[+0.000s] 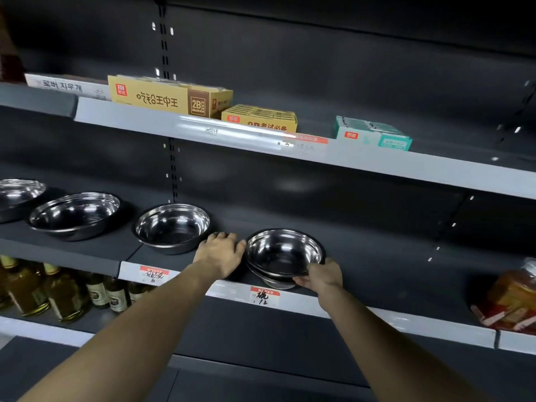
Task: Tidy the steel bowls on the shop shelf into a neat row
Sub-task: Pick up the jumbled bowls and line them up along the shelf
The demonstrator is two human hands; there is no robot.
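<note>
- Pinching the near rim of the stacked steel bowls (282, 255), the right hand (320, 277) reached in from below.
- Left hand (221, 253) lay flat, fingers spread, against the stack's left side on the shelf (377, 256).

The person's two forearms are bare up to the frame edge, with no sleeves; both hands (219, 255) (320, 276) are ungloved.

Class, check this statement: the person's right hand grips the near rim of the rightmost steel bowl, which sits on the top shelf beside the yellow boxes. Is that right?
Not quite. The head view shows the right hand gripping the rightmost steel bowl on the middle shelf, below the yellow boxes.
</note>
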